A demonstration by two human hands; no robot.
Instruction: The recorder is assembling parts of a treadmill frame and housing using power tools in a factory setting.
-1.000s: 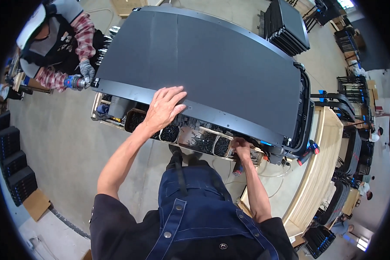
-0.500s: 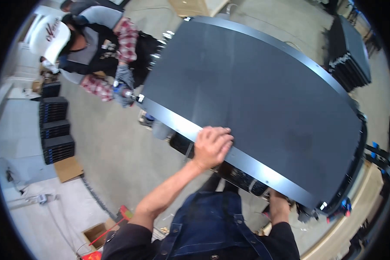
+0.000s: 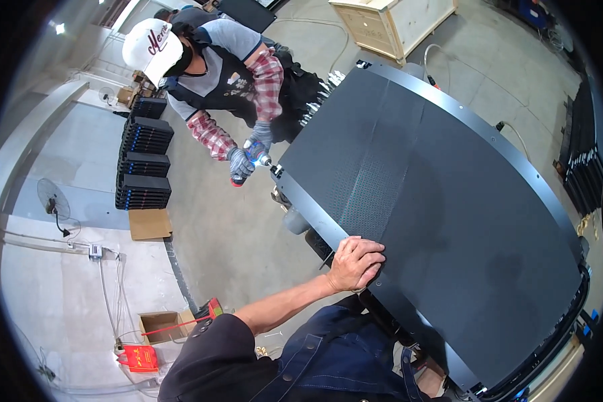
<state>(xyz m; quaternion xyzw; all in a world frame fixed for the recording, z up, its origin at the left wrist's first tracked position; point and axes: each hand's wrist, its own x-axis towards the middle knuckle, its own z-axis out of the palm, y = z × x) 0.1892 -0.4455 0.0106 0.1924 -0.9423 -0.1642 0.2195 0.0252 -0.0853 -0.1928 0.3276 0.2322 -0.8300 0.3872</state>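
Observation:
A large flat dark panel with silver rails along its two long sides, much like a treadmill deck, lies in front of me. My left hand grips the near silver rail; its fingers curl over onto the dark surface, and the thumb is hidden. Low at the near right edge, only a bit of my right arm shows beside the panel; the right hand's fingers are out of sight. At the panel's far left corner, a co-worker in grey gloves holds a blue power drill against a small black fitting.
A wooden crate stands beyond the panel. Stacked dark parts line the left wall, near an open cardboard box and a red bag. More dark panels lean at the right.
My view has swung left and the panel sits lower and further right in it. My left hand stays on the near rail; less of my right arm shows. The co-worker keeps drilling position at the corner.

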